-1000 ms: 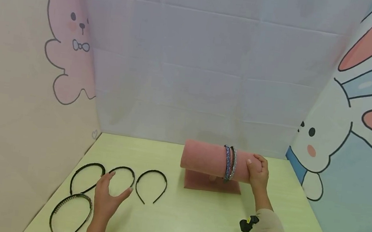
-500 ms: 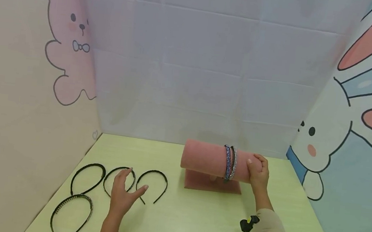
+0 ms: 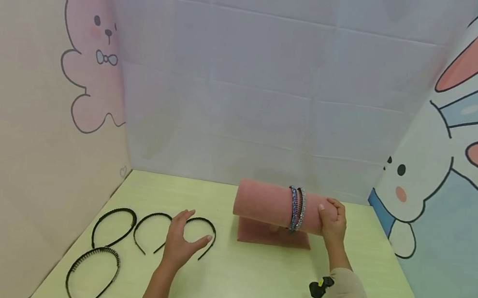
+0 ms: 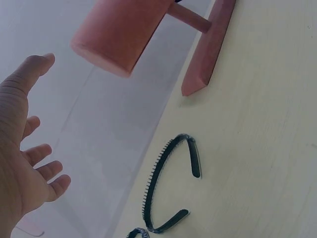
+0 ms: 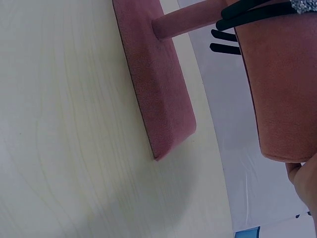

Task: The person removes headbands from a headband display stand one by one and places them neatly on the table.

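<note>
A pink padded headband stand (image 3: 261, 202), a thick roll on a post and flat base, stands at the back right. My right hand (image 3: 332, 224) grips the right end of its roll, thumb on the front and fingers over the end. Two glittery headbands, one blue (image 3: 293, 208) and one silver (image 3: 301, 209), sit on the roll close to that hand. My left hand (image 3: 183, 242) holds nothing, its thumb and fingers spread apart. It hovers in front of a black toothed headband (image 3: 214, 236) on the table, partly hiding it; the left wrist view shows this headband (image 4: 154, 183) apart from the hand.
Several more black headbands lie at the left: one beside the left hand (image 3: 135, 235), one at the back left (image 3: 94, 231), one nearer the front (image 3: 70, 274). The pale table (image 3: 251, 286) meets a white back wall (image 3: 227, 94) and printed side walls.
My left hand has moved rightward past the middle headband to the rightmost one, its fingers still spread. The right hand and the stand have stayed where they were.
</note>
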{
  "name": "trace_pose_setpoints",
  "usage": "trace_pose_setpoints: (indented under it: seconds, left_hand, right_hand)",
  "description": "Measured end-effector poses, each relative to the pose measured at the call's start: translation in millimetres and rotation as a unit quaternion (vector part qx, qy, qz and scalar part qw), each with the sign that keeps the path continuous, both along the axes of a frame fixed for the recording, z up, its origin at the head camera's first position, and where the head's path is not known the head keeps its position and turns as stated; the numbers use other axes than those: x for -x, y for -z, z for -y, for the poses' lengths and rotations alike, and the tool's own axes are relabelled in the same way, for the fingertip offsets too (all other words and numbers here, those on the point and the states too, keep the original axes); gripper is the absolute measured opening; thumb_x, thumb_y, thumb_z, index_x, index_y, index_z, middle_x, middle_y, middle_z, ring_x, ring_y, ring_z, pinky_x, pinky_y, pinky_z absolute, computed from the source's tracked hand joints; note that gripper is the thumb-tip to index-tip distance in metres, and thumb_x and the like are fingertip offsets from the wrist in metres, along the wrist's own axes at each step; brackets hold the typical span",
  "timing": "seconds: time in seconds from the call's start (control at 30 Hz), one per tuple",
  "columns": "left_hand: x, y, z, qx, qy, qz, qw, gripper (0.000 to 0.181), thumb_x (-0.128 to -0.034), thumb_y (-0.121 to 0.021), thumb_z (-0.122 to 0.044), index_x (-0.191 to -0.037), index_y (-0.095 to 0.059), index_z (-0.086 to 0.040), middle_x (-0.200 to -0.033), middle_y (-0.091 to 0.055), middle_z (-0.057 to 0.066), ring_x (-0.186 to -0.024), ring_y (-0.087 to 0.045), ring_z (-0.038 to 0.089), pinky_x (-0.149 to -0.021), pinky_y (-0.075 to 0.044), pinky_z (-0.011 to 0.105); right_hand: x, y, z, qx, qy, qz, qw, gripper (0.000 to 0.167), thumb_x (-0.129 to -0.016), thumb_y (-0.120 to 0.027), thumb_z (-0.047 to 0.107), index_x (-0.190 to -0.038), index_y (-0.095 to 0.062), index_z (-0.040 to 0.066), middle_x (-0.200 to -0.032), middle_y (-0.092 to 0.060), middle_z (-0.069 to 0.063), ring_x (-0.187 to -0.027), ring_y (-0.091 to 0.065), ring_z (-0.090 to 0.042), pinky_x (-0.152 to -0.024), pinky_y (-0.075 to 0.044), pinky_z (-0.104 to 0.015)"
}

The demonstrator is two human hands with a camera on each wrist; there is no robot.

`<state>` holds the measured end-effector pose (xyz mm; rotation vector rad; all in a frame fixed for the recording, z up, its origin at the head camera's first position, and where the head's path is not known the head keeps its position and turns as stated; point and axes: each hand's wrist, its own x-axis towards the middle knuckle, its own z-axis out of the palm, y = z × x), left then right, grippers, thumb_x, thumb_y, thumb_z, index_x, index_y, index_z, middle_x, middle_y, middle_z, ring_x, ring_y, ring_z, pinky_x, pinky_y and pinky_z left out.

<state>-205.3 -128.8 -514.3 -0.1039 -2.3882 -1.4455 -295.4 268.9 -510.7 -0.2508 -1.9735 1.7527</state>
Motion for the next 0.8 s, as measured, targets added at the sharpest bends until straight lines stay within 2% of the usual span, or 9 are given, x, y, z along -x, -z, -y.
trace_pose_setpoints:
  seconds: [0.17,0.33,0.53,0.67,0.8]
  left_hand:
    - [7.9,-3.4,-15.8,-0.002,0.018,-0.012,0.9998,0.078,-0.0673,-0.083,-0.036,-0.133,-0.049,-0.012,-0.140,-0.036,0.015,-0.127,-0.033,0.035,-0.094,-0.031,0.061]
    - [14.7,-7.4,-27.1,0.007,0.031,-0.024,0.9992,0.077,-0.0672,-0.083,-0.037,-0.133,-0.049,-0.013,-0.139,-0.038,0.014,-0.126,-0.035,0.035,-0.093,-0.031,0.060]
    - [22.6,-11.5,-35.0,0.009,0.047,-0.038,0.9981,0.076,-0.0667,-0.083,-0.035,-0.131,-0.051,-0.011,-0.137,-0.039,0.014,-0.125,-0.036,0.034,-0.094,-0.033,0.058]
    - [28.6,-18.7,-39.1,0.016,0.056,-0.052,0.9969,0.075,-0.0667,-0.084,-0.031,-0.131,-0.051,-0.010,-0.137,-0.039,0.014,-0.125,-0.037,0.033,-0.093,-0.034,0.058]
    - [34.4,-27.1,-43.1,0.022,0.068,-0.060,0.9956,0.075,-0.0663,-0.085,-0.026,-0.131,-0.051,-0.009,-0.137,-0.039,0.012,-0.126,-0.036,0.030,-0.094,-0.034,0.057]
  right_hand:
    - [1.5,-3.7,0.0,-0.012,0.005,0.003,0.9999,0.041,-0.088,-0.064,0.028,-0.123,-0.050,0.011,-0.122,-0.049,0.004,-0.110,-0.043,-0.014,-0.088,-0.035,-0.030]
    - [2.3,-3.5,0.0,-0.003,0.003,0.008,1.0000,0.039,-0.088,-0.064,0.029,-0.122,-0.052,0.014,-0.123,-0.049,0.003,-0.109,-0.043,-0.014,-0.086,-0.036,-0.029]
    - [2.3,-0.4,0.5,-0.003,0.000,0.003,1.0000,0.040,-0.088,-0.063,0.028,-0.123,-0.050,0.011,-0.121,-0.049,0.003,-0.108,-0.043,-0.014,-0.085,-0.035,-0.027]
    - [2.4,0.8,0.8,-0.003,0.002,0.002,1.0000,0.038,-0.088,-0.064,0.028,-0.121,-0.052,0.014,-0.118,-0.050,0.007,-0.107,-0.043,-0.012,-0.085,-0.035,-0.027]
    - [-7.2,-12.3,6.7,-0.005,0.000,0.008,1.0000,0.038,-0.088,-0.063,0.026,-0.122,-0.052,0.012,-0.117,-0.050,0.008,-0.107,-0.043,-0.013,-0.084,-0.035,-0.026]
